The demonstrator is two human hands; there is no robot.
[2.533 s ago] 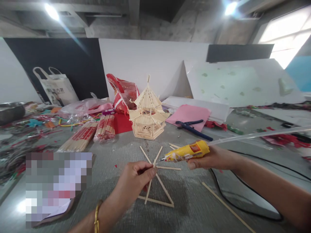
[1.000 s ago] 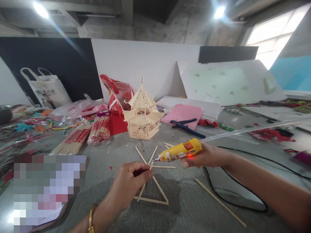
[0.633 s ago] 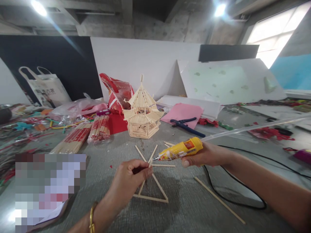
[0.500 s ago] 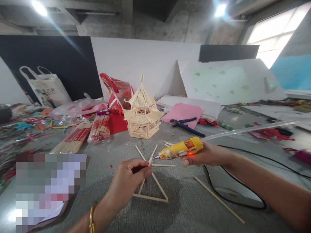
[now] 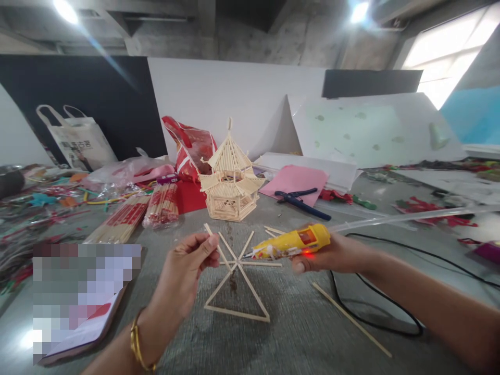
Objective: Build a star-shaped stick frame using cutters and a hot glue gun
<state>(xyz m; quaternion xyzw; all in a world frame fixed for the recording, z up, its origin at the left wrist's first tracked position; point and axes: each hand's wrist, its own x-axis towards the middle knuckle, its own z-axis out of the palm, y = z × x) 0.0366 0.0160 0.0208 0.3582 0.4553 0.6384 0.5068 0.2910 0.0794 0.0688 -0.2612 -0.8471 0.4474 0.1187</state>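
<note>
Between thumb and fingers, my left hand [image 5: 191,260] pinches a short wooden stick [image 5: 208,229], tilted, its lower end near the centre of a stick frame. That frame [image 5: 253,293] lies flat on the grey table, with sticks crossing at one centre and a closed triangle on the near side. My right hand [image 5: 344,254] is wrapped round a yellow glue gun [image 5: 291,243], whose red light is lit. The gun's nozzle points left at the crossing of the sticks. A clear glue stick [image 5: 406,216] runs out of the gun's back.
A stick pavilion model [image 5: 232,182] stands behind the frame. Dark blue pliers [image 5: 302,203] lie on pink paper [image 5: 287,179]. Bundled sticks [image 5: 162,205] are at the left, a phone [image 5: 105,323] nearer. A loose stick [image 5: 351,319] and black cable [image 5: 375,312] lie at the right.
My left hand has moved left and slightly up from the centre of the frame, and a held stick now shows clearly. The glue gun has shifted slightly.
</note>
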